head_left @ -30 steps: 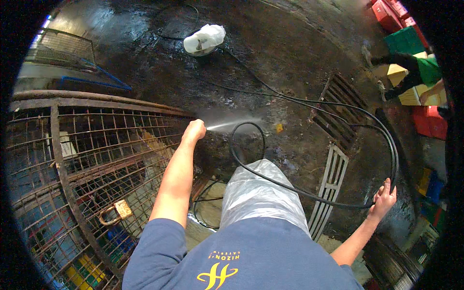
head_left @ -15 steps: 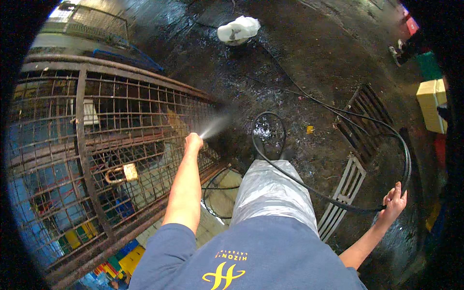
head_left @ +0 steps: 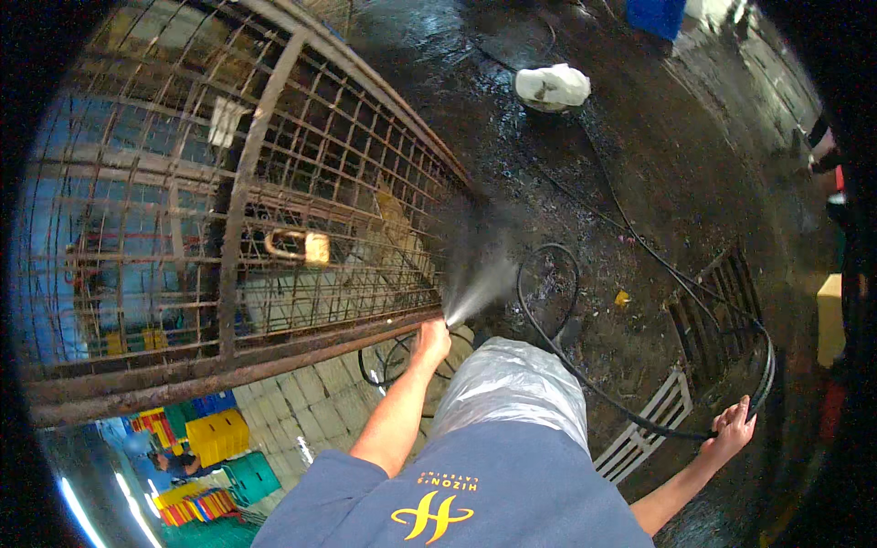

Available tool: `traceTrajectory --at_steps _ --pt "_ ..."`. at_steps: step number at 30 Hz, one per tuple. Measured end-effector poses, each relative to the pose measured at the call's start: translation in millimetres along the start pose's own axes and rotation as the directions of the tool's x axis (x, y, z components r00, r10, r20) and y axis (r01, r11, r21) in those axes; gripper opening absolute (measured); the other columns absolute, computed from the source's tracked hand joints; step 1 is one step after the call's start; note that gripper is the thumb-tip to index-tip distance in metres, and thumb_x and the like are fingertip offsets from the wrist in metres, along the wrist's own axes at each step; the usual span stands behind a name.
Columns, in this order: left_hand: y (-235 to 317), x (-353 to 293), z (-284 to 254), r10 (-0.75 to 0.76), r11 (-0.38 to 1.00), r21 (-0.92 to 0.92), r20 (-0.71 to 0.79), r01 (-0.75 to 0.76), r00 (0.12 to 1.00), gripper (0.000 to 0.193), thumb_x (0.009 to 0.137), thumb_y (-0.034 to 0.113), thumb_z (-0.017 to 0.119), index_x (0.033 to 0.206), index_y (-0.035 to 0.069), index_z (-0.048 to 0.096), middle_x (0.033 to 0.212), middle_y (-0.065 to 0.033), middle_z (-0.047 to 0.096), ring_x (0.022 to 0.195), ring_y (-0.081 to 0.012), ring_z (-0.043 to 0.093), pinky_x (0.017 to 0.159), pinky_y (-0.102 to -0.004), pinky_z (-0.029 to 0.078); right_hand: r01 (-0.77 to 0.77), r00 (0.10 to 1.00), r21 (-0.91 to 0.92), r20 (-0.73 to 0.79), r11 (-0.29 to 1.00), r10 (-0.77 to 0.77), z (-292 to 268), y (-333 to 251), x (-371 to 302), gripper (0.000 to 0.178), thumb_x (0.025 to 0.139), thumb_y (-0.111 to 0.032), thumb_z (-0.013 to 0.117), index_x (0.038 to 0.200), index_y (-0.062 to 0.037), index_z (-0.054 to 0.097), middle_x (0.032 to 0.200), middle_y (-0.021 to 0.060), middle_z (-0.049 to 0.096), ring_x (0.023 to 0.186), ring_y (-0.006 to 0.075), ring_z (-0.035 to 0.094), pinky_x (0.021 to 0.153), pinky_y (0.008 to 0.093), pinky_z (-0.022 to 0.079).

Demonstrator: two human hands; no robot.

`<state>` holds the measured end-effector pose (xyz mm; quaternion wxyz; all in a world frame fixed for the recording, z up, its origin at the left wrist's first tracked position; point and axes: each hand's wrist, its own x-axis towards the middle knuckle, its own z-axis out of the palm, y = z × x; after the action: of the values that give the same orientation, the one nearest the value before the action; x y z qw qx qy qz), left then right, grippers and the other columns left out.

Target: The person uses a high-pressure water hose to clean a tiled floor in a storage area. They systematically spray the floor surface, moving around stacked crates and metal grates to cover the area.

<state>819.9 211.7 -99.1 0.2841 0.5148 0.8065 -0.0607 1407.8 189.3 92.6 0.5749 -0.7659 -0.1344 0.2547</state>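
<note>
My left hand (head_left: 431, 340) is closed around a spray nozzle, and a fan of water (head_left: 480, 290) shoots from it toward the lower edge of a rusty wire cage (head_left: 265, 210). A brass padlock (head_left: 301, 247) hangs on the cage mesh. My right hand (head_left: 731, 427) grips a black hose (head_left: 585, 384) that loops over the wet dark floor and runs back to the nozzle. My leg, wrapped in clear plastic (head_left: 512, 384), stands between the two hands.
Floor drain grates (head_left: 713, 315) and a pale grating (head_left: 644, 429) lie at the right. A white bundle (head_left: 553, 87) sits on the wet floor farther off, with a blue container (head_left: 656, 16) beyond. Coloured crates (head_left: 206, 438) show at the lower left.
The view has swung left, so the cage fills more of the picture. My left hand has turned the spray upward along the cage's lower edge. My right hand keeps hold of the hose.
</note>
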Motion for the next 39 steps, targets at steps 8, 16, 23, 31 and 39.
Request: traceTrajectory --at_steps 8,16,23,31,39 --pt "-232.7 -69.4 62.9 -0.202 0.954 -0.221 0.027 0.203 0.979 0.021 0.08 0.016 0.06 0.099 0.009 0.067 0.087 -0.0212 0.067 0.084 -0.0397 0.066 0.071 -0.0497 0.053 0.064 0.998 0.068 0.005 0.996 -0.064 46.7 0.5 -99.1 0.017 0.098 -0.019 0.057 0.086 -0.0075 0.052 0.061 -0.0027 0.043 0.046 0.0067 0.033 0.039 0.0243 0.025" --pt "-515.6 -70.3 -47.0 -0.205 0.979 -0.06 -0.253 0.196 0.946 0.025 0.083 0.017 0.054 0.101 0.01 0.07 0.098 -0.0164 0.068 0.092 -0.0366 0.064 0.079 -0.0473 0.051 0.134 0.991 0.06 -0.011 0.989 -0.133 80.2 14.5 -196.4 0.015 0.095 -0.02 0.061 0.091 -0.009 0.053 0.063 -0.0022 0.047 0.046 0.0064 0.038 0.039 0.0254 0.028" --pt "-527.8 -40.7 -148.1 -0.176 0.984 -0.091 -0.332 0.154 0.927 0.025 0.086 0.023 0.055 0.104 0.014 0.071 0.099 -0.0155 0.069 0.092 -0.0365 0.065 0.081 -0.0463 0.052 0.229 0.968 0.05 0.091 0.972 -0.232 96.3 2.1 -221.9 0.02 0.094 -0.021 0.061 0.082 -0.01 0.048 0.061 -0.0016 0.047 0.042 0.0087 0.038 0.037 0.0275 0.028" --pt "-528.9 3.7 -127.2 0.093 0.971 -0.142 -0.522 -0.194 0.848 0.019 0.079 0.016 0.056 0.089 0.011 0.072 0.094 -0.0154 0.069 0.09 -0.0362 0.064 0.081 -0.0464 0.051 0.232 0.965 -0.028 0.129 0.972 -0.227 61.3 -4.3 -183.6 0.025 0.092 -0.025 0.062 0.077 -0.0074 0.053 0.059 0.001 0.047 0.043 0.0135 0.042 0.036 0.0283 0.033" --pt "-515.2 23.0 -127.5 -0.072 0.99 -0.143 -0.445 0.008 0.893 0.026 0.078 0.012 0.056 0.096 0.017 0.073 0.102 -0.0134 0.069 0.097 -0.0345 0.064 0.085 -0.0469 0.052 0.173 0.984 -0.087 0.053 0.981 -0.169 -9.2 18.2 -163.7 0.027 0.092 -0.029 0.06 0.074 -0.0149 0.046 0.06 -0.0027 0.041 0.046 0.0121 0.037 0.041 0.0282 0.03"
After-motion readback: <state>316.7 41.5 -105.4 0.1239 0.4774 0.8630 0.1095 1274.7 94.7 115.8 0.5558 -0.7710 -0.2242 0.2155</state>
